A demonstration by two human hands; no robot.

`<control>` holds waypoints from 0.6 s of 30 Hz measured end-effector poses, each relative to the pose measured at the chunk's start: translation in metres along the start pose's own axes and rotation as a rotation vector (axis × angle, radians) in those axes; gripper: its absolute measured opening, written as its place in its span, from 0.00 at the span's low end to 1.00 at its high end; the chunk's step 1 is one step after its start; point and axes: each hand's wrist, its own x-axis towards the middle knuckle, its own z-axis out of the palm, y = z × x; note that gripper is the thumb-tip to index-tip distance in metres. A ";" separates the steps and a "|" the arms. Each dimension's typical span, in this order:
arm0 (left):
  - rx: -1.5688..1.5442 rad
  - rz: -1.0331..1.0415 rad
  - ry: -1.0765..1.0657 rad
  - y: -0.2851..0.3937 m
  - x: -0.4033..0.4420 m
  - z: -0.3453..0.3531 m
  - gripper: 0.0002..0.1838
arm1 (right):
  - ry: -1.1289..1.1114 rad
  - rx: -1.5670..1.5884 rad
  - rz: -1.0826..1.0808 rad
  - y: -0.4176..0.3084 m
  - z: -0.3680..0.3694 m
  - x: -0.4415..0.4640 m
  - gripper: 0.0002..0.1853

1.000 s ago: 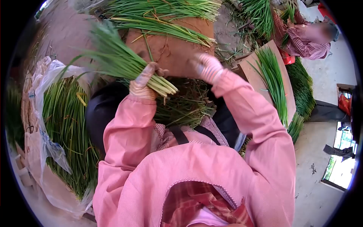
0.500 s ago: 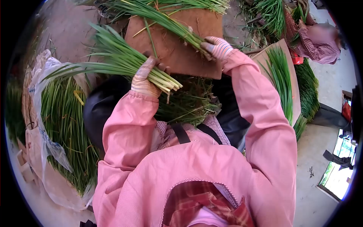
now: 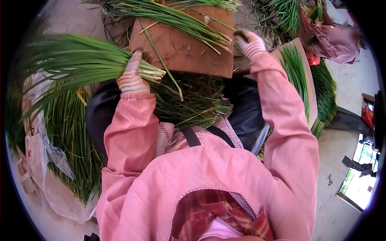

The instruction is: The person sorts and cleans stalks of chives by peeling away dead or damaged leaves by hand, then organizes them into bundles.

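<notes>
My left hand (image 3: 133, 74), in a striped glove, is wrapped round a bunch of long green stalks (image 3: 86, 58), pale cut ends to the right and leaves fanned out to the left. My right hand (image 3: 248, 41), gloved alike, is beside the right edge of a brown board (image 3: 181, 56), fingers curled at the end of a thin green stalk. Loose green stalks (image 3: 177, 22) lie across the board with their ends near that hand. One single stalk (image 3: 161, 60) slants over the board's front edge.
A plastic-lined bag (image 3: 40, 160) of green stalks (image 3: 72, 136) stands at the left. Cut greenery (image 3: 193, 100) lies between my legs. On the right, a slanted board (image 3: 311, 94) bears more stalks (image 3: 295, 76). Another person (image 3: 327, 44) in a checked shirt is at the upper right.
The held bunch has swung left and up with my left hand. My right hand has moved right, off the stalks on the board, and these now lie lower and flatter there.
</notes>
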 end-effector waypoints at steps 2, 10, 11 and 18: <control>-0.051 -0.071 -0.213 0.005 -0.004 0.000 0.16 | -0.077 -0.276 -0.053 -0.045 0.005 -0.014 0.10; -0.496 -0.340 -0.559 0.008 -0.013 0.001 0.09 | -0.212 -0.680 0.102 -0.060 0.015 0.003 0.14; -0.486 -0.330 -0.589 0.008 -0.012 0.001 0.08 | -0.137 -0.722 0.017 -0.066 0.009 0.005 0.13; -0.370 -0.227 -0.442 0.011 -0.014 0.005 0.11 | -0.031 -0.491 0.039 -0.002 -0.026 0.024 0.13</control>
